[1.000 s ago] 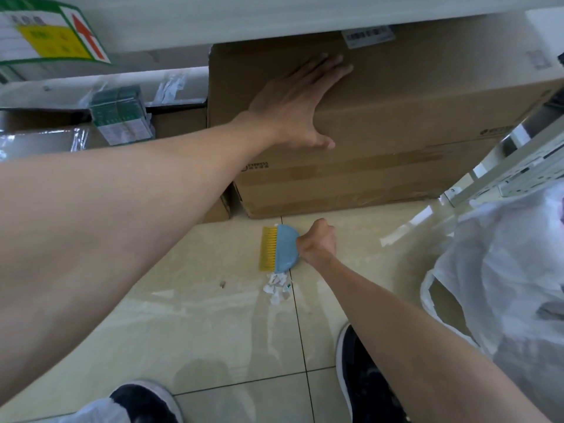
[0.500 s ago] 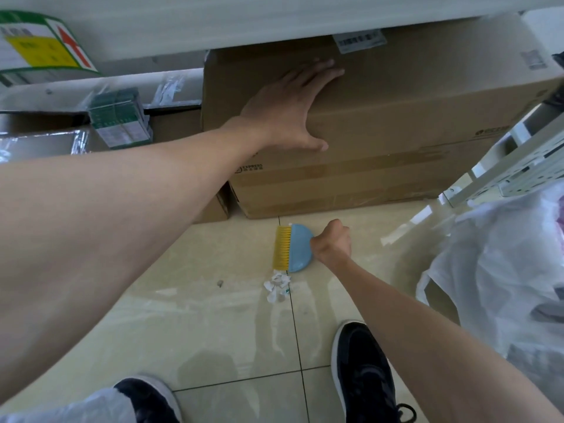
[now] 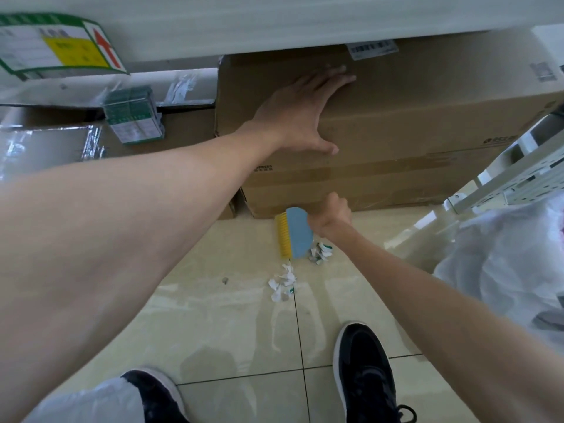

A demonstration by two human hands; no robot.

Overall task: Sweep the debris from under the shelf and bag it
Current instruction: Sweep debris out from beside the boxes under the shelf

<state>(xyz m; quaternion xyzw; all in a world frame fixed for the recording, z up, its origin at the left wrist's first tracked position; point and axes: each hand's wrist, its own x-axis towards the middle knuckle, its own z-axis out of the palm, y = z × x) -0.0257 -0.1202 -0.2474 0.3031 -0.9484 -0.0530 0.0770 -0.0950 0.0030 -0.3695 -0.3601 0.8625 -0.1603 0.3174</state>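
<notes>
Cardboard box (image 3: pixel 396 123): sitting on the floor under the white shelf (image 3: pixel 274 22), taking the flat press of the left hand.
Left arm: reaching forward from the lower left, nearly straight, wrist bending up onto the box's top edge.
Left hand (image 3: pixel 305 114): lying palm-down with fingers (image 3: pixel 335 79) spread and pointing toward the shelf, thumb hanging over the front face; it is gripping nothing.
Brush (image 3: pixel 294 233): blue body with yellow bristles facing left, standing on the floor tiles (image 3: pixel 213 315) just left of the right-hand fingers, close to the box's base.
Right hand (image 3: pixel 331 215): curling tightly around the brush handle, knuckles up; the handle itself is hidden inside the fist.
Right arm: stretching in from the lower right.
Debris: one paper scrap pile (image 3: pixel 282 283) lying below the bristles, another (image 3: pixel 320 253) just beneath the wrist.
Plastic bag (image 3: pixel 503 270): slumping well right of the fist.
</notes>
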